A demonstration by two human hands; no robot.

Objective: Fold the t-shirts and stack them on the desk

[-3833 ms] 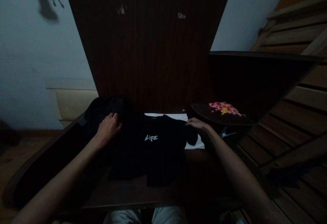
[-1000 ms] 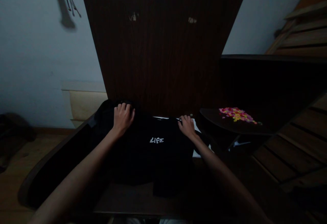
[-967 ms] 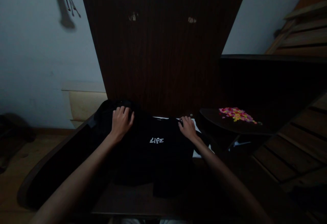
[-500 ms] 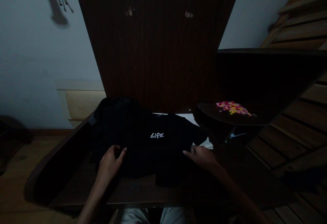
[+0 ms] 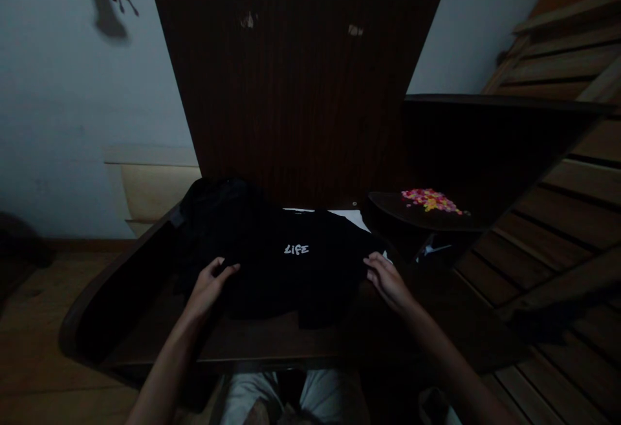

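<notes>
Left hand (image 5: 207, 288): fingers (image 5: 224, 271) spread and slightly curled, tips touching the near-left edge of the black T-shirt (image 5: 295, 270); no firm pinch visible, more a light rest on the cloth. Right hand (image 5: 387, 277): fingers (image 5: 372, 263) extended and apart, tips at the shirt's near-right edge, close under the sleeve; whether any fabric is caught between them cannot be told in this dim light.

Between the two hands: the shirt lying flat on the dark wooden tabletop (image 5: 252, 344), front up, white "LIFE" print (image 5: 296, 250) near its middle, a dark flap of the hem hanging toward the near edge. Under the shirt's far-right corner, a strip of white cloth (image 5: 354, 218) showing. Heaped against the shirt's far-left side, another dark garment (image 5: 213, 211). Further right, on a separate dark rounded surface, a small pile of pink and yellow bits (image 5: 429, 200), well apart from the hands. Behind everything, a tall dark wooden panel (image 5: 301, 82).

Likely trouble: with such a loose hold, cloth slipping free on one side and leaving the shirt skewed or creased. Also possible: dragging the white cloth or the neighbouring dark garment along, both touching the shirt and hard to tell apart in the gloom.
</notes>
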